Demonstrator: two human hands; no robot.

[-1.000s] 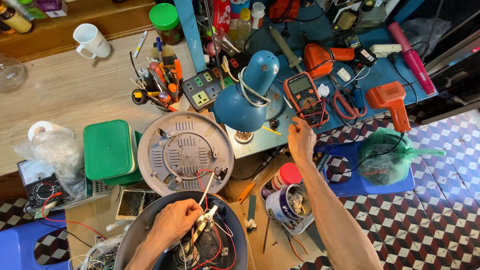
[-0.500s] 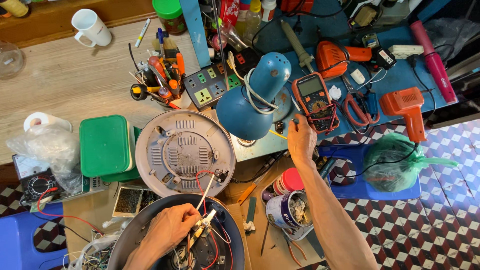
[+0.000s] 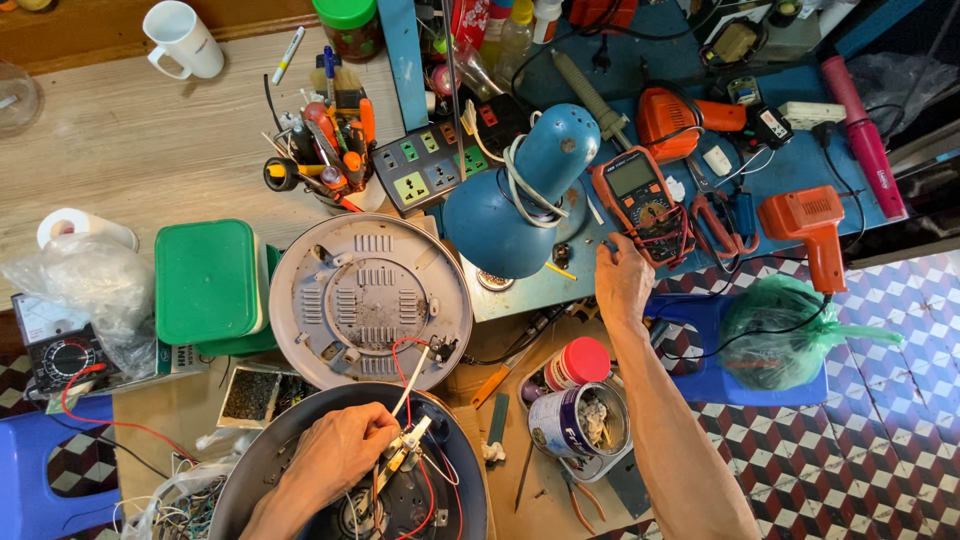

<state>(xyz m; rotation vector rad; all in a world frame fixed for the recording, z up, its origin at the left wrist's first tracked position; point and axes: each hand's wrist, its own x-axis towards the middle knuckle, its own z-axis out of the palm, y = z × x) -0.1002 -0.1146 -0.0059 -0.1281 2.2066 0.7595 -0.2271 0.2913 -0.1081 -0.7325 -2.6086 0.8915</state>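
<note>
Two bare hands work a cluttered repair bench, seen from above. Nearest, at six o'clock, the left hand (image 3: 335, 455) is closed around a small wired part (image 3: 400, 455), pinning it inside the dark round appliance shell (image 3: 250, 470), where red and white wires (image 3: 405, 365) loop up toward the grey vented base plate (image 3: 370, 300) just beyond. At three o'clock of that plate, the right hand (image 3: 622, 280) rests at the bench edge, fingers curled toward the lower corner of the orange multimeter (image 3: 640, 200); whether it grips a probe there cannot be told. A blue desk lamp (image 3: 520, 195) lies just beside the meter at its nine o'clock. Farther off, toward twelve, sit a power strip (image 3: 425, 175) and a cup of screwdrivers (image 3: 325, 150). Judged from this view, a good reading would need the left hand steady on the part, wires kept apart, and eyes on the meter's screen.
</note>
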